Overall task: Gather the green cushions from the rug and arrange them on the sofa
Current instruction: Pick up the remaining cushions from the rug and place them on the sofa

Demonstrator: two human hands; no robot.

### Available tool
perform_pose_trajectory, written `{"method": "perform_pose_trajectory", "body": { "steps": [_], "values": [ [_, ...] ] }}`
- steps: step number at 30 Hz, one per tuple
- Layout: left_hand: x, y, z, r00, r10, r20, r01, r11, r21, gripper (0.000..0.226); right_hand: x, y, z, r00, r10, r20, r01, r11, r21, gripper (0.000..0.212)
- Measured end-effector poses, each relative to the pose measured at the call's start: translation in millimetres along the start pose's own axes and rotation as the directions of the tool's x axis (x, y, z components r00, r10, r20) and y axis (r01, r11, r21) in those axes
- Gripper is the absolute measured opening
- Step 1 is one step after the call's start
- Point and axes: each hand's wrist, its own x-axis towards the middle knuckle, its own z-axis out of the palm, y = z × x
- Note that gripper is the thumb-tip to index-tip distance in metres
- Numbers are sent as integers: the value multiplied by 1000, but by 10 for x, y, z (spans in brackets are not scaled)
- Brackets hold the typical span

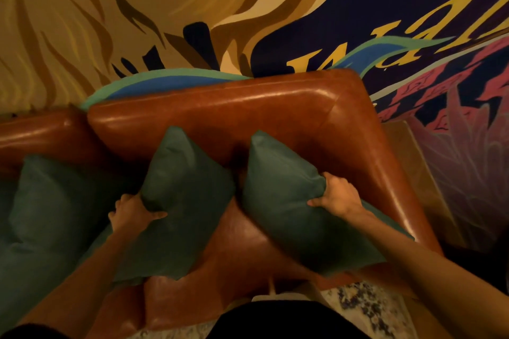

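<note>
A brown leather sofa (pixel 248 107) fills the middle of the frame, its backrest running across the centre and its arm slanting down the right side. The sofa holds three green cushions. The left green cushion (pixel 52 201) lies at the left edge of the frame against the backrest. More green fabric lies below it in the lower left, and it is not clear whether that is a separate cushion. The middle green cushion (pixel 181 201) stands tilted on the seat, its upper corner leaning against the backrest. The left hand (pixel 132 212) grips its left edge, thumb across the front and fingers curled round behind. Just right of it, with a strip of bare seat between, the right green cushion (pixel 281 195) leans into the corner where backrest and arm meet. The right hand (pixel 338 195) pinches its right edge, fingers curled over the fabric and thumb on the front. A patterned rug (pixel 369 308) shows at the bottom right, in front of the sofa. A painted mural wall (pixel 165 8) fills the top of the frame.
</note>
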Motion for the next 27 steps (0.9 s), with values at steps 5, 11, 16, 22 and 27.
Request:
{"method": "perform_pose_trajectory", "body": {
  "steps": [5, 11, 16, 22, 27],
  "values": [
    [-46, -209, 19, 999, 12, -33, -14, 999, -52, 83, 391, -287, -260, 1000, -15, 3, 15, 999, 41, 71],
    [-309, -430, 19, 998, -56, -26, 52, 990, -128, 72, 773, -600, -376, 997, -80, 18, 81, 996, -33, 80],
    [-506, -699, 155, 986, -154, 62, 162, 974, -161, 72, 793, -717, -197, 980, -195, -45, 186, 972, -144, 67],
    [-806, -989, 402, 929, -269, 253, 325, 922, -211, 94, 710, -773, -111, 937, -340, -83, 299, 901, -314, 66],
    [-893, -988, 532, 893, -309, 327, 417, 841, -344, 69, 704, -855, -74, 918, -391, -65, 353, 880, -317, 63]
  ]
}}
